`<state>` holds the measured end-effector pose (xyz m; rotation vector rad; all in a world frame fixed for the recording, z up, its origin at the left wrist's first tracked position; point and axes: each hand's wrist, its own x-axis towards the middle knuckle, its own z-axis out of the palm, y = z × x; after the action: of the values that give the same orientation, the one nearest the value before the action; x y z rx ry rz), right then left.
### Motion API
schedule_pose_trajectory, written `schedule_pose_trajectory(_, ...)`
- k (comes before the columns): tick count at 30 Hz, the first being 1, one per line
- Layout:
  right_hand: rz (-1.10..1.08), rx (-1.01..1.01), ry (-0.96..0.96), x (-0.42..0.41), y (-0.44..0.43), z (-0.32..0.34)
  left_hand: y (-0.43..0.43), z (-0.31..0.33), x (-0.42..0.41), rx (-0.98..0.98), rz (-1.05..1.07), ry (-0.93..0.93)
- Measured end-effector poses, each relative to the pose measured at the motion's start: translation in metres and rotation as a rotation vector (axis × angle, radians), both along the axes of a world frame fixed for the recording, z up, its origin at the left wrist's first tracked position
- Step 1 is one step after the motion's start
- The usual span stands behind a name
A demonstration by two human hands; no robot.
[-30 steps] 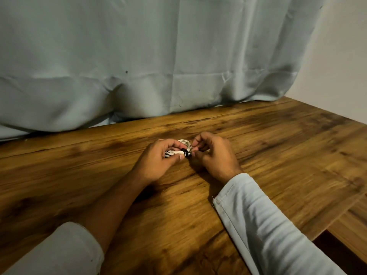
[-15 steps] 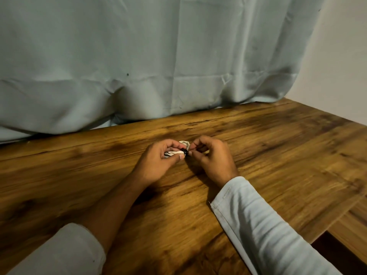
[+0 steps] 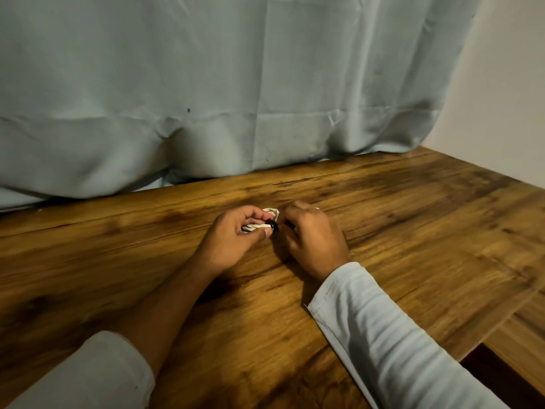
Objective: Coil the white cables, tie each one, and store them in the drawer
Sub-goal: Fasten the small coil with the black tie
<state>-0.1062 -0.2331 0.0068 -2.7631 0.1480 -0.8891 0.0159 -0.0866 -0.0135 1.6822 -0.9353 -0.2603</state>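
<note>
Wooden table [image 3: 413,231], left grip [image 3: 233,234] tight round half-hidden white cable [image 3: 272,211], right grip [image 3: 312,237] curled, hold indiscernible.

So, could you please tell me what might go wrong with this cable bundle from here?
The left hand grips the small coiled white cable by one side only; if that grip eases, the loops could spring apart. The right hand pinches the small black tie at the coil's middle; it looks tiny and might slip off before it holds.
</note>
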Motion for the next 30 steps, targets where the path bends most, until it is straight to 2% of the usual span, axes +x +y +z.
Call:
schedule_pose_trajectory(3, 0.004, -0.047, 0.002, 0.002, 0.002, 0.002, 0.001, -0.001, 0.001, 0.004, 0.008, 0.005)
schedule_pose_trajectory(5, 0.013, 0.023, -0.032, 0.003, -0.001, -0.002, 0.002, -0.001, 0.001, -0.002, 0.018, 0.02)
schedule_pose_trajectory(9, 0.065, 0.354, -0.148, 0.004, -0.008, -0.01, 0.003, 0.001, -0.001, -0.037, 0.024, 0.019)
schedule_pose_trajectory(18, 0.124, 0.959, -0.117, 0.01, -0.002, -0.019, 0.003, 0.0, 0.002, -0.037, 0.094, 0.0)
schedule_pose_trajectory(21, 0.151, 1.032, -0.121, 0.009, 0.0, -0.017, 0.003, 0.002, 0.001, -0.029, 0.084, 0.005)
schedule_pose_trajectory(25, 0.144, 1.027, -0.111, 0.011, 0.001, -0.018, 0.002, 0.001, 0.001, -0.009, 0.098, 0.001)
schedule_pose_trajectory(30, 0.199, 1.148, -0.155, 0.01, 0.004, -0.014, 0.003, 0.001, 0.002, -0.052, 0.088, 0.037)
